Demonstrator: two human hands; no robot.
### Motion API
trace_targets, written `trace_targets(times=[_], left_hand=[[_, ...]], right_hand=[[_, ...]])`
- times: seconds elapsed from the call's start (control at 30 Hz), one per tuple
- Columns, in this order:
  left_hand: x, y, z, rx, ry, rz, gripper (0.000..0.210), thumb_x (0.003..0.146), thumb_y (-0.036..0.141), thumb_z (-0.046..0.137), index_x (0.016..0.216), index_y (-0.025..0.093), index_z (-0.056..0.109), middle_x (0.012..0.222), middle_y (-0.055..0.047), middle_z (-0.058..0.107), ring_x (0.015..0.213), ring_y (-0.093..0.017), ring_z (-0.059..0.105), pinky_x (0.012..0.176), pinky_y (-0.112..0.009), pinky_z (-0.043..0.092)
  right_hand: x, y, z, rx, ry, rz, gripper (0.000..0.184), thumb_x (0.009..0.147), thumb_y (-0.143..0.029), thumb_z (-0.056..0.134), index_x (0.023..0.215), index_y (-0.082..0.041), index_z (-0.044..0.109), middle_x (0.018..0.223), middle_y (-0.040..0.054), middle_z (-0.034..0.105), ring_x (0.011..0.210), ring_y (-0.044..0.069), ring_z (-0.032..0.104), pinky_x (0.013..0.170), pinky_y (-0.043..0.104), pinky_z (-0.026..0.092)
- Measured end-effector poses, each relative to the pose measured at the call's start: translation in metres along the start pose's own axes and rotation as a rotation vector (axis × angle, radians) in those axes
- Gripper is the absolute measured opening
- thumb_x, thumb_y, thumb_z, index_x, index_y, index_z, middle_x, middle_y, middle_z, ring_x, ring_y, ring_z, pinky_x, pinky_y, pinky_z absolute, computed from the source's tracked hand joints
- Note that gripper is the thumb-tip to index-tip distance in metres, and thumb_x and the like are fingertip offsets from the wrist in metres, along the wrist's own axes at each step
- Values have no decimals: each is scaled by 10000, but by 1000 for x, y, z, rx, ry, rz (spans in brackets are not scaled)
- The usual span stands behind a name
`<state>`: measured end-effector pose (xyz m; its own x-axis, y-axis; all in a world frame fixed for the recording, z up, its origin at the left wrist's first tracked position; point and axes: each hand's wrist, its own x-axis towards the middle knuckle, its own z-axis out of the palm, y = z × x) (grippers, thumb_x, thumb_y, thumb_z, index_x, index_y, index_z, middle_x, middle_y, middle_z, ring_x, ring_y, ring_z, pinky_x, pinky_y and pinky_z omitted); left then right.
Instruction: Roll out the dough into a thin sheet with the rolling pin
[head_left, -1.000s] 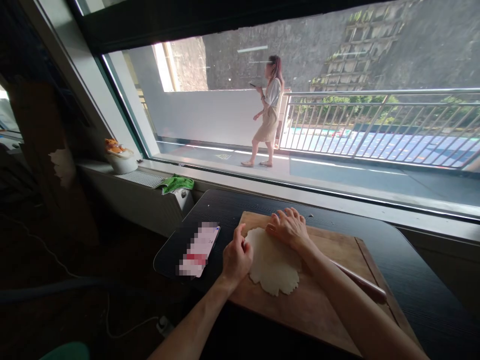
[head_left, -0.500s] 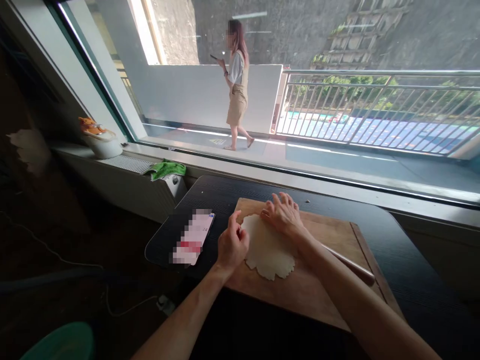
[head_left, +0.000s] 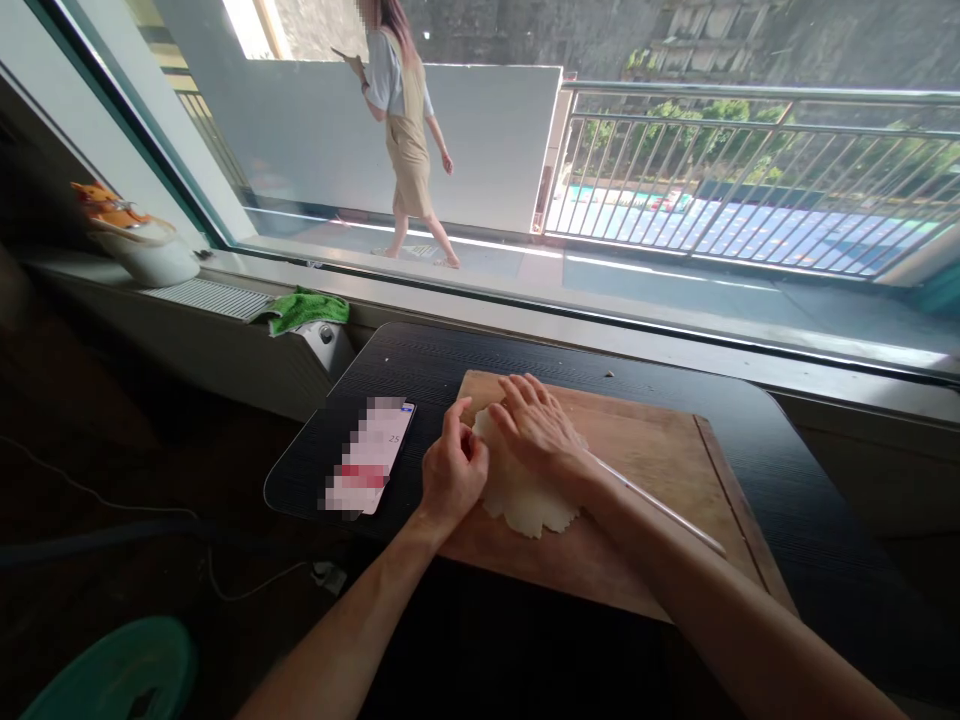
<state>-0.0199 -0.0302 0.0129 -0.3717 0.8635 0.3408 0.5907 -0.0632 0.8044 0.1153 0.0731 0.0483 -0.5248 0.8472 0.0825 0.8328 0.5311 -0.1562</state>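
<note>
A flat, thin sheet of pale dough (head_left: pixel 529 502) with a ragged near edge lies on a wooden cutting board (head_left: pixel 649 445). My left hand (head_left: pixel 454 466) is at the dough's left edge, its fingers curled and the thumb and fingertips closed at the rim. Stretched flat over the upper part of the sheet is my right hand (head_left: pixel 534 425), fingers extended, covering some of the dough. A slim rolling pin (head_left: pixel 675 512) rests slantwise on the board, partly hidden by my right forearm.
Left of the board, a phone (head_left: pixel 375 450) lies on the dark table (head_left: pixel 420 350). A green cloth (head_left: pixel 309 310) and a white pot (head_left: pixel 154 255) sit by the window. A green basin (head_left: pixel 120 670) is at lower left. Outside, a person (head_left: pixel 409 120) walks past a railing (head_left: pixel 712 180).
My right hand has come down flatter and a little left over the dough. My left hand stays at the left edge. The view has shifted, and the person outside has walked left.
</note>
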Motion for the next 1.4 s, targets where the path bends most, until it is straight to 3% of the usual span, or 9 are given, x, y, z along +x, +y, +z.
trace_targets(times=[0.23, 0.43, 0.67, 0.83, 0.93, 1.07, 1.17, 1.27, 1.4], left_hand=[[0, 2, -2, -16, -9, -32, 497, 856, 148, 494, 1353, 159, 496, 640, 74, 541, 601, -137, 580, 656, -235, 451], [-1, 0, -1, -45, -9, -15, 498, 847, 145, 507, 1345, 150, 503, 663, 59, 574, 606, -135, 588, 656, -235, 456], [13, 2, -3, -84, -24, -176, 565, 834, 135, 553, 1395, 141, 482, 780, 13, 696, 710, -158, 674, 744, -264, 516], [53, 17, -8, -63, -175, -441, 680, 808, 201, 690, 1436, 55, 475, 1087, -149, 750, 953, -236, 721, 859, -319, 541], [70, 31, -5, 24, -364, -380, 720, 749, 216, 758, 1409, 52, 521, 1317, -211, 661, 1117, -284, 685, 865, -297, 540], [72, 58, 10, 50, -583, -286, 925, 633, 72, 765, 1499, 135, 446, 1279, -155, 693, 1089, -280, 699, 792, -249, 541], [56, 73, 22, -104, -435, -336, 890, 740, 76, 683, 1561, 153, 347, 1264, -145, 697, 969, -227, 725, 727, -243, 552], [30, 69, 24, -172, -254, -316, 845, 773, 52, 642, 1558, 171, 352, 1307, -149, 671, 983, -215, 721, 757, -257, 567], [1, 50, 9, -5, -234, -153, 831, 761, 55, 668, 1534, 185, 391, 1290, -146, 683, 1077, -253, 696, 892, -321, 549]], right_hand=[[23, 19, -12, -12, -10, 274, 616, 1049, -488, 287, 1570, -178, 398, 1618, 142, 400, 1511, 320, 288, 1187, 508, 299], [7, -5, 2, 32, 8, 63, 623, 1052, -497, 266, 1575, -183, 394, 1570, 108, 477, 1516, 289, 282, 1201, 445, 278], [36, 48, -33, -106, 155, 278, 526, 1040, -396, 337, 1454, -127, 518, 1526, 183, 495, 1427, 329, 387, 1146, 501, 291], [-32, 44, -50, -81, 15, 319, 466, 1033, -458, 360, 1223, -172, 675, 1228, 170, 690, 1121, 300, 626, 959, 406, 427], [-82, 49, -50, -31, -70, 342, 424, 992, -436, 487, 1285, -168, 636, 1234, 154, 693, 1073, 277, 659, 875, 346, 453], [-116, 76, -55, -28, -111, 433, 365, 982, -324, 474, 1209, -121, 674, 1182, 172, 706, 1065, 278, 670, 861, 338, 456], [-126, 95, -60, -14, -77, 491, 378, 971, -326, 486, 1227, -124, 676, 1070, 149, 725, 1056, 279, 662, 878, 346, 453], [-135, 100, -61, -11, -14, 407, 359, 968, -328, 491, 1252, -201, 672, 953, 74, 717, 1061, 252, 641, 938, 345, 433], [-146, 94, -62, -41, -15, 276, 332, 960, -305, 488, 1206, -191, 680, 1084, 104, 698, 1088, 257, 621, 937, 348, 432]])
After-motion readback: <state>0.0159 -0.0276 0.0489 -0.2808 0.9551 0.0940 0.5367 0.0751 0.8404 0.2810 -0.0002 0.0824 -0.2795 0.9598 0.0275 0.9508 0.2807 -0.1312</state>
